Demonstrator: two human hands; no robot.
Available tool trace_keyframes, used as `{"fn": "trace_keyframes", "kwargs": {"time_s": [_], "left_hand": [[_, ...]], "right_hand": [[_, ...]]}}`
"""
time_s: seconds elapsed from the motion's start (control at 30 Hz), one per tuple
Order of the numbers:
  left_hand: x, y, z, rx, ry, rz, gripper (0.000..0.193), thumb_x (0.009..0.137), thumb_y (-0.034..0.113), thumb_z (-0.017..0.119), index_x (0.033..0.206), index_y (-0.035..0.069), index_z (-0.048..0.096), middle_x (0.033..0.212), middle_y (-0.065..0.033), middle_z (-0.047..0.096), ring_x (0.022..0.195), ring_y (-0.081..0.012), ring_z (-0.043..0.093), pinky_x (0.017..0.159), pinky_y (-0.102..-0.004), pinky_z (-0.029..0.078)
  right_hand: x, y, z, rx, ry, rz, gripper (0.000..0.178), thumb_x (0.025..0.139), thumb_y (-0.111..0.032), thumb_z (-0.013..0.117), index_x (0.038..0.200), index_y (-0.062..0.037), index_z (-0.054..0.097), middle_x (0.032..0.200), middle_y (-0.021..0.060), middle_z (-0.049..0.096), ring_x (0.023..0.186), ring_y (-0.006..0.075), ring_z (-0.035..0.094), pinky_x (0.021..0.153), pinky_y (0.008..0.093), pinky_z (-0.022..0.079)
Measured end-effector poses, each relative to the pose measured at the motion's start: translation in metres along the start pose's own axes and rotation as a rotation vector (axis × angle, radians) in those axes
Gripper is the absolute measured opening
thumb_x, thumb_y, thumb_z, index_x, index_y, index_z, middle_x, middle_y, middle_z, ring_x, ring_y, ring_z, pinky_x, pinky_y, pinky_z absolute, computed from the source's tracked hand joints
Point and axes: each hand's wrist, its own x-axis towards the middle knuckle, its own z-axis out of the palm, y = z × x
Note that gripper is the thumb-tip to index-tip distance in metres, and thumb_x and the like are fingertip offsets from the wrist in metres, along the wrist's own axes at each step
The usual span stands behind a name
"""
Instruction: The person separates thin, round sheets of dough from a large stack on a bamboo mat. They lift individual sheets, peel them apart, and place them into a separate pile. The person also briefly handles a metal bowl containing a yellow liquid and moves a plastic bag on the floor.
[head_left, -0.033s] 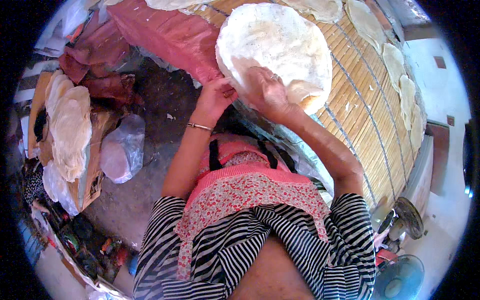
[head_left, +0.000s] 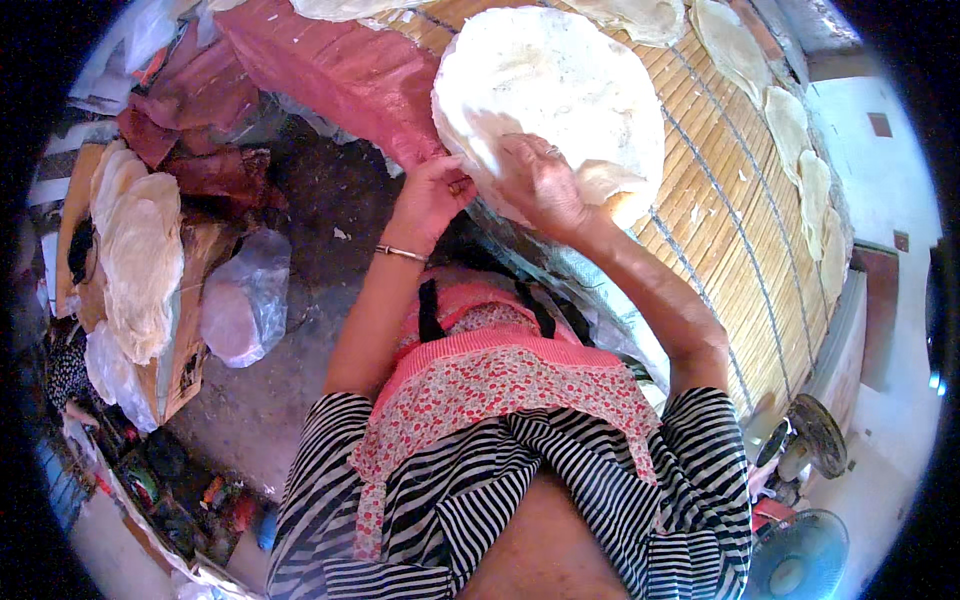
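A thick stack of thin, round, off-white sheets that look like rice paper (head_left: 560,85) lies on the near edge of a bamboo mat. At its lower left edge my left hand (head_left: 425,205) is closed, thumb and fingertips pinching the rim. A metal bangle circles that wrist, and a ring shows on one finger. My right hand (head_left: 548,190) rests over the lower part of the stack with bent fingers, gripping at the sheets; its fingertips are partly hidden. Beside its knuckles a sheet edge curls up.
The slatted bamboo mat (head_left: 720,220) carries more round sheets (head_left: 725,45) along its far edge. Dark red cloth (head_left: 340,75) covers its left side. At left, sheets (head_left: 145,255) lie on a cardboard box (head_left: 185,365) near a clear plastic bag (head_left: 250,300). A fan (head_left: 800,560) stands lower right.
My right hand has shifted very slightly on the stack, and the top of the stack looks brighter. My left hand stays at the rim.
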Motion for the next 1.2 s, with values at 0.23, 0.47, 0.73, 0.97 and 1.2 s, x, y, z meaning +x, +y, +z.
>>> {"fn": "trace_keyframes", "kwargs": {"time_s": [0.23, 0.47, 0.73, 0.97, 1.2], "left_hand": [[0.007, -0.002, 0.024, -0.015, -0.022, 0.044, 0.021, 0.068, 0.013, 0.056, 0.088, 0.007, 0.053, 0.082, -0.0033, 0.053, 0.078, -0.0155, 0.049, 0.07, -0.031, 0.04], [0.005, 0.005, 0.053, 0.012, -0.102, 0.139, 0.023, 0.068, 0.004, 0.053, 0.091, 0.003, 0.051, 0.082, -0.0052, 0.053, 0.078, -0.0163, 0.051, 0.068, -0.0307, 0.044], [0.006, 0.011, 0.077, 0.062, -0.079, 0.167, 0.022, 0.068, 0.003, 0.054, 0.089, 0.002, 0.051, 0.081, -0.0048, 0.053, 0.076, -0.0162, 0.053, 0.066, -0.0304, 0.047], [0.014, 0.005, 0.075, 0.163, -0.028, 0.258, 0.022, 0.066, 0.004, 0.057, 0.088, 0.004, 0.05, 0.076, -0.0018, 0.054, 0.067, -0.0112, 0.053, 0.058, -0.0236, 0.045], [0.011, 0.003, 0.093, 0.197, 0.066, 0.319, 0.019, 0.067, 0.004, 0.057, 0.085, 0.004, 0.05, 0.073, -0.0008, 0.052, 0.063, -0.0093, 0.051, 0.053, -0.0215, 0.043]], "right_hand": [[0.007, 0.023, -0.015, 0.24, -0.047, 0.169, 0.04, 0.068, -0.011, 0.06, 0.105, -0.0025, 0.047, 0.093, 0.015, 0.054, 0.081, 0.0264, 0.054, 0.07, 0.0329, 0.045], [0.024, 0.01, -0.026, 0.14, 0.001, 0.113, 0.044, 0.067, -0.034, 0.064, 0.096, -0.0027, 0.053, 0.085, 0.0145, 0.055, 0.079, 0.0291, 0.054, 0.072, 0.0353, 0.044], [0.035, 0.035, -0.054, 0.561, -0.235, 0.432, 0.055, 0.067, -0.034, 0.069, 0.103, 0.0039, 0.053, 0.091, 0.011, 0.057, 0.082, 0.0154, 0.053, 0.071, 0.0264, 0.044], [0.034, 0.06, -0.047, 0.746, -0.256, 0.456, 0.044, 0.07, -0.029, 0.067, 0.1, 0.0001, 0.056, 0.085, 0.0028, 0.057, 0.077, 0.0084, 0.051, 0.07, 0.021, 0.042], [0.044, 0.052, -0.068, 0.67, -0.396, 0.377, 0.033, 0.077, -0.026, 0.059, 0.099, -0.0013, 0.057, 0.079, -0.0023, 0.055, 0.073, 0.0041, 0.047, 0.065, 0.0185, 0.04]]}}
